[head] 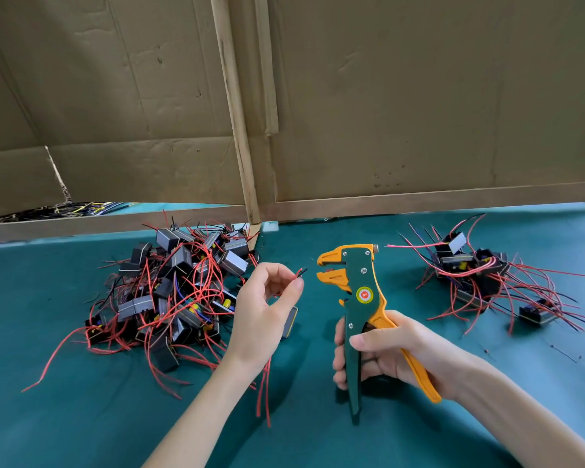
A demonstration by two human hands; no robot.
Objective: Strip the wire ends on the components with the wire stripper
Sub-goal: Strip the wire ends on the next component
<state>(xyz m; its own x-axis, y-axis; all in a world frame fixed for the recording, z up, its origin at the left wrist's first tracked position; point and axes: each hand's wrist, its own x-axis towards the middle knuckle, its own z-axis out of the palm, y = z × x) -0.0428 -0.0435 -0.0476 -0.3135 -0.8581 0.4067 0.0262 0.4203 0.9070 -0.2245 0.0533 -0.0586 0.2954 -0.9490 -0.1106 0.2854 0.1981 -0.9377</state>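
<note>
Currently gripping the wire stripper [362,292] upright in the right hand [385,352], wrapping fingers round the green handle and bracing the orange one against the palm, leaving the orange jaws gaping. Just left of the stripper's jaws, pinching red and black wire ends [300,272] between thumb and forefinger of the left hand [264,305], not yet touching the jaws, with a small component [291,320] showing behind that palm. Farther left of the stripper, lying heaped on the green mat [81,417]: a large pile of components [179,288]. Lying to the stripper's right: a smaller pile [470,271]. Rising behind the stripper: a cardboard wall [419,96].
</note>
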